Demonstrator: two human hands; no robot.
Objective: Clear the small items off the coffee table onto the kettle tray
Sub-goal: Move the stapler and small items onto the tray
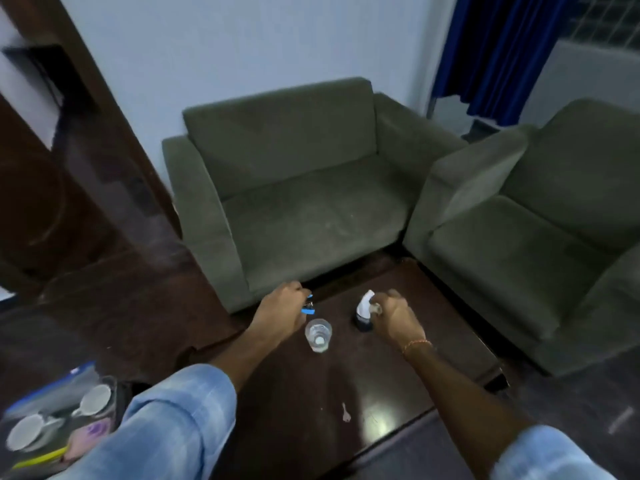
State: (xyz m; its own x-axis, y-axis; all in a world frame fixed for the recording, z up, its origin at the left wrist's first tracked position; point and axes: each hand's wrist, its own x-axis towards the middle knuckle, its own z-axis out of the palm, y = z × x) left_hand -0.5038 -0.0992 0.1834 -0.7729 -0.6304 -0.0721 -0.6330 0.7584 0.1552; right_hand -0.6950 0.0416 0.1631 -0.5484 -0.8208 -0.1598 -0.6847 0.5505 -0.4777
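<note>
So both my arms are stretched out over the dark coffee table (398,393), in front of the two green armchairs (294,188), with my left hand (282,308) curled around a small blue thing (308,309) and my right hand (394,315) pinching a little clear object right next to the white-and-dark bottle (364,311). The clear glass (318,334) stands on the table between my hands, a small key (345,412) lies nearer me, and the tray with white cups (26,431) sits way off at my lower left.
</note>
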